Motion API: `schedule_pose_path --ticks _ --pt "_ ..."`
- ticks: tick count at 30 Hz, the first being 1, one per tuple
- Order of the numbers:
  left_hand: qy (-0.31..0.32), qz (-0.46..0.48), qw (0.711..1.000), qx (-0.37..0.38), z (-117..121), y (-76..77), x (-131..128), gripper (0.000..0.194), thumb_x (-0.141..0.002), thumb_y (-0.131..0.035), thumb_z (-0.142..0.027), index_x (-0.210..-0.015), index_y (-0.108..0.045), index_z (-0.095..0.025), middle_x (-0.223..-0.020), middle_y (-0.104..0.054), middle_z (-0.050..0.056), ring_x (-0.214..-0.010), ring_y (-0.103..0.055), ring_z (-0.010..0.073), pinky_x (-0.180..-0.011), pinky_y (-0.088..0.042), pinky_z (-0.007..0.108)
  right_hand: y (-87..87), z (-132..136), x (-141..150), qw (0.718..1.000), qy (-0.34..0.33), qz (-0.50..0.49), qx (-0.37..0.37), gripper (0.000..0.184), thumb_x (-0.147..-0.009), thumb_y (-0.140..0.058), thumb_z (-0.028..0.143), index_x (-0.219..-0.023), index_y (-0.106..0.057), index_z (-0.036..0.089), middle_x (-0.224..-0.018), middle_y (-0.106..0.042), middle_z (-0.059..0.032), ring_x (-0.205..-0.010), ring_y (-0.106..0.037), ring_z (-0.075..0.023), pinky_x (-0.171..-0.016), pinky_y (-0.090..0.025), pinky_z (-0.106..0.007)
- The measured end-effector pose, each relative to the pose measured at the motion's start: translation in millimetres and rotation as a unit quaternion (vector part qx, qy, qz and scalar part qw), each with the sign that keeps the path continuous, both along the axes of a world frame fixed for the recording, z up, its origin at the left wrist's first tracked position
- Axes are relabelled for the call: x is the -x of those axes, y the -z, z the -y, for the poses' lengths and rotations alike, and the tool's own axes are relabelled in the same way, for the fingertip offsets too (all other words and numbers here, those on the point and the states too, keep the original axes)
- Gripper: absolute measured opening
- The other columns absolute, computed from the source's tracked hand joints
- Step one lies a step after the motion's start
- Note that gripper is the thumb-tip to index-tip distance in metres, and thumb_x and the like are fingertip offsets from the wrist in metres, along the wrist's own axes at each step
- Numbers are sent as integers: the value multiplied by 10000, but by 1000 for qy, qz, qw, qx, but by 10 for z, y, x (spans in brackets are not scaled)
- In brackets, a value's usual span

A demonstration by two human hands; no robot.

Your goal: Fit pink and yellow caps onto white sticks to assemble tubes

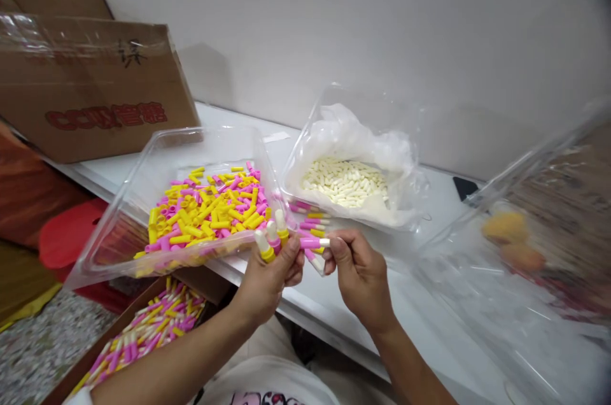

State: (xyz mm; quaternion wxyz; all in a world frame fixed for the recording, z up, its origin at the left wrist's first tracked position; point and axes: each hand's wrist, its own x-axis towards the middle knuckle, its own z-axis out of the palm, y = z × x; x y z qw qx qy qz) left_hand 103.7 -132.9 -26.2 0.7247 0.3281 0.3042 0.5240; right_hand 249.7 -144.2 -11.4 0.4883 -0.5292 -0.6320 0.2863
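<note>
My left hand (267, 281) is closed around several short plastic tubes, yellow and pink, with white sticks (271, 230) standing out of their ends. A pink tube (310, 242) points from this hand toward my right hand (360, 274). The thumb and finger of my right hand pinch the white stick (325, 242) at that tube's end. Just beyond my fingers, more pink and yellow tubes with white tips (312, 220) lie in a row on the table. To the left is a clear plastic bin (107, 233) with loose yellow and pink tubes (205, 207).
A lined clear bin (291, 179) holds loose white sticks (346, 182) behind my hands. Filled tubes (143, 335) lie in a carton low at left. A large cardboard box (95, 86) stands back left; another clear bin (482, 277) is at right. A red stool (67, 239) sits left.
</note>
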Motion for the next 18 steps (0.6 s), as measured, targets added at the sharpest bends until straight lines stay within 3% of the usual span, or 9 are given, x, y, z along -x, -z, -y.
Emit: schedule_pose_path --ticks 4,7,9,12,14,15,16,18 --pt "-33 -118 990 -63 44 175 -3 301 -765 -654 -447 -794 -559 -163 -585 -479 -38 -484 -394 55 -452 -299 186 58 43 91 990 2 -78 114 324 -888 -428 502 -761 -489 211 -637 -563 23 -451 -531 -92 -485 -465 -232" --pt "-1 -151 987 -50 -5 275 -4 319 -754 -658 -457 -781 -556 -156 -571 -475 -38 -458 -378 54 -427 -276 188 55 63 -7 983 -36 -2 180 359 -885 -416 515 -750 -517 197 -627 -581 18 -461 -548 -97 -494 -465 -228" --pt "28 -123 992 -25 -58 303 -7 334 -739 -669 -458 -772 -541 -152 -571 -477 -43 -412 -323 36 -393 -229 182 14 107 -236 980 -24 80 178 322 -880 -434 495 -872 -568 202 -664 -616 8 -528 -593 -121 -528 -477 -239" --pt "27 -88 996 -7 -114 325 20 321 -725 -688 -427 -780 -527 -155 -607 -506 -41 -406 -306 23 -383 -217 166 -85 224 -865 968 116 183 130 324 -882 -427 465 -1075 -538 230 -758 -656 -18 -627 -635 -163 -593 -494 -286" --pt "25 -92 995 2 -115 356 56 315 -717 -698 -411 -783 -528 -154 -610 -514 -42 -407 -304 19 -384 -218 159 -142 307 -1397 917 229 299 130 272 -884 -413 422 -1030 -543 232 -786 -669 -46 -650 -640 -193 -636 -486 -336" --pt "30 -100 994 9 -106 379 71 317 -712 -702 -410 -775 -531 -152 -605 -515 -41 -405 -300 18 -384 -216 158 -158 341 -1656 870 270 386 147 227 -880 -410 385 -960 -553 227 -789 -669 -67 -669 -640 -219 -644 -472 -364" --pt "36 -110 993 16 -91 406 79 322 -705 -706 -414 -759 -535 -147 -597 -515 -40 -402 -299 17 -385 -215 161 -163 368 -1892 819 285 470 166 198 -870 -410 364 -888 -555 230 -809 -666 -93 -713 -637 -255 -632 -455 -385" --pt "52 -125 990 32 -53 461 67 341 -693 -712 -429 -709 -539 -136 -577 -508 -34 -403 -302 19 -391 -219 169 -134 394 -2249 783 297 513 188 142 -830 -458 322 -771 -545 227 -781 -649 -124 -711 -623 -300 -590 -419 -403"
